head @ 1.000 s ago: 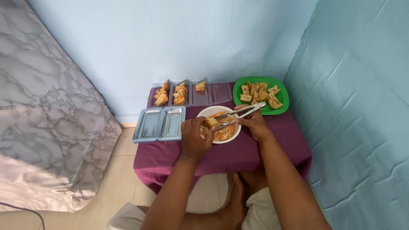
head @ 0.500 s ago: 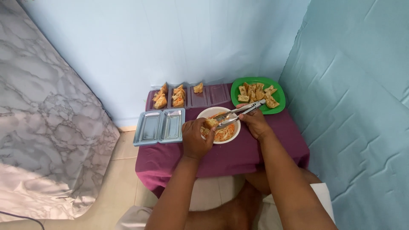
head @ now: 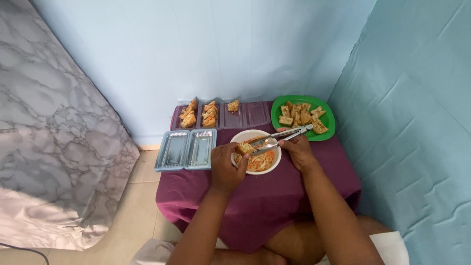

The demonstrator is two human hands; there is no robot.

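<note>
I have both hands over the white bowl [head: 256, 156] near the desk's [head: 255, 206] middle. My left hand [head: 226, 166] pinches a fried tofu piece [head: 245, 147]; my right hand [head: 298, 149] is clamped on metal tongs [head: 277, 139]. I judge this the stuffing step; next calls for a steady push of filling. The tongs' long axis runs right-to-left, tips toward the tofu. Beyond sit trays [head: 186, 149] and a green plate [head: 327, 128].

A golden-brown fried tofu piece [head: 245, 148], split open on top, is held over the near left rim of a round white bowl [head: 244, 135] of shredded orange and pale vegetable filling. Metal tongs [head: 279, 139] lie slanted across the bowl, tips low beside the tofu piece, handles raised toward the right.
</note>
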